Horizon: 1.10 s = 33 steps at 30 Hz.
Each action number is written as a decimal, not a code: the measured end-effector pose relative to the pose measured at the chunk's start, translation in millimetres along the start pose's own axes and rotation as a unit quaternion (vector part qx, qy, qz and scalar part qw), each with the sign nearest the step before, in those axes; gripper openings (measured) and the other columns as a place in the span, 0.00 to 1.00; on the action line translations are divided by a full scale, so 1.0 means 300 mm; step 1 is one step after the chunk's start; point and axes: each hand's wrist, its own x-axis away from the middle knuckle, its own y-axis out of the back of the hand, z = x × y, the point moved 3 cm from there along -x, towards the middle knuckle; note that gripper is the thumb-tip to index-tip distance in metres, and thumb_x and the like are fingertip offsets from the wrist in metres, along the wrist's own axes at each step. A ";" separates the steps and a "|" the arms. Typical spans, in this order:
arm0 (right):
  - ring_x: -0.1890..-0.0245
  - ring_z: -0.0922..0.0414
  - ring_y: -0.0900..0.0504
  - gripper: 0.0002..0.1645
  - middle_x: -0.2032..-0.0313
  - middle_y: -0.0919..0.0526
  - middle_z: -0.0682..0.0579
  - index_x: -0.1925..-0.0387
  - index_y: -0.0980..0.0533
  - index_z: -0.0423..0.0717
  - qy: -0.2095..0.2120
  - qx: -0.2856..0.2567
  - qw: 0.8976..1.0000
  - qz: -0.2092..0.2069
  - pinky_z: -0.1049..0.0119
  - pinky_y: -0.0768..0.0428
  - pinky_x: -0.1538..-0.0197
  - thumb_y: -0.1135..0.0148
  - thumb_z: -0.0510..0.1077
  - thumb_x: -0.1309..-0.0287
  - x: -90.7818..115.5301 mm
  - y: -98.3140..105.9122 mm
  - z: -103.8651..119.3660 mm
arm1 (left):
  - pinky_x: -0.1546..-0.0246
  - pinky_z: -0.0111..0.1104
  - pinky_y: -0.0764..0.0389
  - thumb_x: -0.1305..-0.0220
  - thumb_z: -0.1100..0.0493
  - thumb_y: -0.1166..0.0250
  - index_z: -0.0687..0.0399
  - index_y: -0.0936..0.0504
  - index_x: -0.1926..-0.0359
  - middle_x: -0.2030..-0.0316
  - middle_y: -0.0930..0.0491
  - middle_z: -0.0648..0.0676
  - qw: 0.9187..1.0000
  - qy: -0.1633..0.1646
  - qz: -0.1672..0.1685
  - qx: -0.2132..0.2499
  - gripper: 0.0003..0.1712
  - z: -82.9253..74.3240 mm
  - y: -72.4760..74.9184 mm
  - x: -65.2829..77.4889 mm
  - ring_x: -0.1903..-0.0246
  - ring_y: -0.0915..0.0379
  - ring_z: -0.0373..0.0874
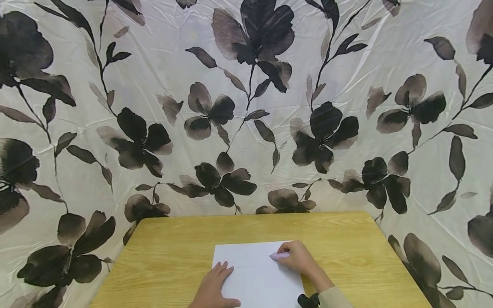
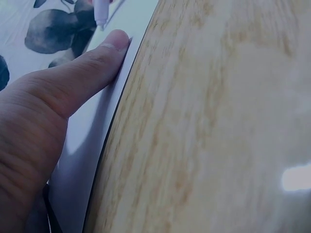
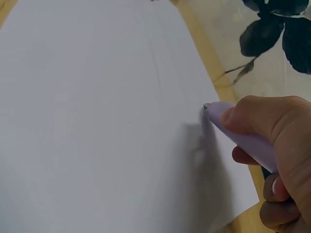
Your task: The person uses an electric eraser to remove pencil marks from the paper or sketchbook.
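Nearest the camera, at the lower left of the sheet of paper (image 1: 256,284), we find the left hand (image 1: 213,287) laid over the sheet's left edge. We note its fingers extended, pointing up toward the sheet's far side, with the thumb set wide of them and directed across the sheet's near part; it grips nothing. Around the sheet we record a wood-grain table (image 1: 173,241), and beyond the sheet's far edge a floral cloth (image 1: 246,141). Faint lines (image 1: 246,266) are visible on the sheet's upper left and middle. Over the sheet's upper right portion we observe a lilac pen (image 1: 280,255), tip directed left; whether the tip touches the sheet we cannot tell. At the sheet's right edge the right hand (image 1: 301,259) pinches the pen close to its tip, thumb above, a finger beneath, the remaining fingers folded in. The right forearm slants in from the sheet's lower right. By the sheet's lower right edge we log a black object (image 1: 309,300) at the wrist, next to a beige sleeve (image 1: 336,298).
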 end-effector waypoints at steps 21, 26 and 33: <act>0.70 0.63 0.23 0.05 0.71 0.17 0.63 0.72 0.16 0.54 -0.029 -0.005 1.000 -0.007 0.66 0.22 0.65 0.26 0.49 0.49 -0.017 -0.001 0.007 | 0.40 0.64 0.40 0.66 0.17 0.35 0.53 0.28 0.34 0.33 0.35 0.60 1.000 -0.023 -0.021 -0.001 0.63 0.014 0.024 -0.002 0.32 0.46 0.63; 0.68 0.63 0.22 0.04 0.69 0.16 0.62 0.72 0.15 0.54 -0.019 -0.004 1.000 0.002 0.65 0.21 0.63 0.26 0.43 0.52 -0.008 -0.013 0.008 | 0.41 0.65 0.40 0.67 0.17 0.35 0.54 0.28 0.35 0.33 0.35 0.61 1.000 -0.014 -0.009 0.004 0.63 0.021 0.004 0.002 0.33 0.45 0.64; 0.70 0.62 0.23 0.05 0.69 0.16 0.59 0.71 0.16 0.53 -0.026 0.009 1.000 -0.011 0.65 0.22 0.66 0.26 0.44 0.52 -0.016 -0.007 0.016 | 0.39 0.63 0.41 0.67 0.17 0.35 0.52 0.28 0.34 0.32 0.35 0.59 0.999 -0.022 -0.025 0.010 0.63 0.006 0.020 0.000 0.32 0.47 0.62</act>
